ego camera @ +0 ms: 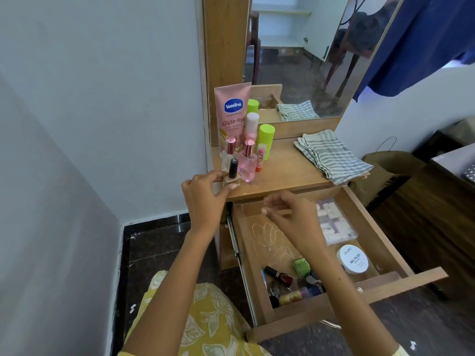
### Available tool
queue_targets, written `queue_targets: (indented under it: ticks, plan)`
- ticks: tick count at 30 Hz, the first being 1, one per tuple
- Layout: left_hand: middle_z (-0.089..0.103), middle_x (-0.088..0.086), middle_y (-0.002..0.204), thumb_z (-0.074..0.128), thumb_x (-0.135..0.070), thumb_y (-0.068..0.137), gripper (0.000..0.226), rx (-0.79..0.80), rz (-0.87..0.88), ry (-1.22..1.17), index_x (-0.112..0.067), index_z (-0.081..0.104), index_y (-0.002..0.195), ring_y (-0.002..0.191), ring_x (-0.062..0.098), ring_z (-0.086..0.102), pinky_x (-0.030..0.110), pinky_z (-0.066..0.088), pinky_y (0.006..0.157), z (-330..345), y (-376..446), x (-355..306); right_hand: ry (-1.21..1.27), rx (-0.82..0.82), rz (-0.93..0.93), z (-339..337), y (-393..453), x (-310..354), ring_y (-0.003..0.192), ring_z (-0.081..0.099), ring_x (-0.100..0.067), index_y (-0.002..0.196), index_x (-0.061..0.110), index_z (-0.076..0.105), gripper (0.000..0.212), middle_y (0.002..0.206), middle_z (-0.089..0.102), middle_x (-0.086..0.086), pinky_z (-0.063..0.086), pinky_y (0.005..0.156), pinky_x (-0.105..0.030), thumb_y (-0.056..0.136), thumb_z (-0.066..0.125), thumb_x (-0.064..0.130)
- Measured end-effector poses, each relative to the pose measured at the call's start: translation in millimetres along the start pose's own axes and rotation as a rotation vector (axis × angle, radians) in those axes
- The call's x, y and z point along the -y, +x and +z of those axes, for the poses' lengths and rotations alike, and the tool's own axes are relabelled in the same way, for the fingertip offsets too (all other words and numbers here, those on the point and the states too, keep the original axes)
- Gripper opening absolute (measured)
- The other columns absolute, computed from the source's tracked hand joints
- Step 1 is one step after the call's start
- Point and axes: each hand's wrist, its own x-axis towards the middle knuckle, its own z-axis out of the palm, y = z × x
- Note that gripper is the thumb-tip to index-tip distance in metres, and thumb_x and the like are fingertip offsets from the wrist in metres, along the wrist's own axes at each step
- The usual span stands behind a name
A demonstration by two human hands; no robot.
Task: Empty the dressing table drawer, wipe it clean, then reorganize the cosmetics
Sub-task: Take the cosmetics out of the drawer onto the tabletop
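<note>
My right hand (288, 214) hangs loose over the drawer (321, 309), left hand (203, 194) pinching nail polish (232, 176); crowded bottles could topple.

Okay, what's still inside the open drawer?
In the drawer: a white nail polish remover tub, a clear packet, and small cosmetics heaped at the front. The right hand and forearm cover part of the drawer floor.
</note>
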Motion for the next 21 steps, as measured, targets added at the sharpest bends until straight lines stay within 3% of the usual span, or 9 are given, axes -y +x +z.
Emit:
queue_targets:
  ticks: [7, 11, 13, 15, 18, 21]
  plan:
    - [0.072, 0.003, 0.096, 0.078, -0.033, 0.071, 0.043, -0.041, 0.000, 0.026, -0.017, 0.069, 0.110, 0.090, 0.020, 0.060, 0.029, 0.030, 0.081, 6, -4, 4, -0.164, 0.139, 0.053, -7, -20, -30, 0.077, 0.062, -0.003, 0.090, 0.017, 0.068, 0.013, 0.083, 0.066, 0.011, 0.050, 0.070, -0.010, 0.080, 0.072, 0.008]
    - [0.069, 0.001, 0.105, 0.075, -0.034, 0.076, 0.043, -0.115, 0.042, 0.069, -0.015, 0.067, 0.113, 0.100, 0.018, 0.058, 0.026, 0.027, 0.087, 0, -20, 3, -0.529, 0.483, 0.112, -5, -30, -36, 0.090, 0.065, -0.009, 0.105, 0.023, 0.066, 0.019, 0.099, 0.070, 0.006, 0.054, 0.080, -0.026, 0.087, 0.062, 0.018]
    - [0.067, 0.001, 0.108, 0.071, -0.031, 0.082, 0.035, -0.197, 0.085, 0.094, -0.013, 0.065, 0.111, 0.103, 0.019, 0.056, 0.024, 0.026, 0.089, -3, -33, -1, -0.787, 0.662, 0.119, 4, -35, -37, 0.100, 0.063, -0.019, 0.114, 0.023, 0.061, 0.025, 0.111, 0.066, -0.001, 0.052, 0.080, -0.032, 0.089, 0.058, 0.022]
    - [0.064, 0.001, 0.111, 0.067, -0.026, 0.087, 0.028, -0.231, 0.160, 0.104, -0.013, 0.064, 0.111, 0.105, 0.019, 0.054, 0.023, 0.026, 0.092, -2, -48, -5, -0.958, 0.741, 0.084, 15, -39, -37, 0.101, 0.062, -0.026, 0.117, 0.018, 0.059, 0.028, 0.114, 0.062, -0.007, 0.048, 0.075, -0.033, 0.090, 0.058, 0.023]
    - [0.060, 0.003, 0.123, 0.063, -0.017, 0.089, 0.029, -0.132, 0.297, 0.155, -0.010, 0.063, 0.117, 0.116, 0.019, 0.052, 0.027, 0.028, 0.099, 3, -66, -9, -1.040, 0.736, 0.034, 25, -41, -37, 0.096, 0.062, -0.028, 0.110, 0.011, 0.059, 0.022, 0.108, 0.062, -0.009, 0.042, 0.067, -0.032, 0.090, 0.057, 0.019]
    - [0.048, 0.007, 0.139, 0.057, -0.018, 0.092, 0.038, 0.056, 0.343, 0.260, -0.009, 0.055, 0.129, 0.133, 0.022, 0.039, 0.042, 0.028, 0.109, 9, -74, -8, -0.978, 0.688, 0.036, 26, -40, -37, 0.092, 0.062, -0.027, 0.100, 0.009, 0.059, 0.021, 0.102, 0.063, -0.009, 0.044, 0.066, -0.031, 0.089, 0.056, 0.026]
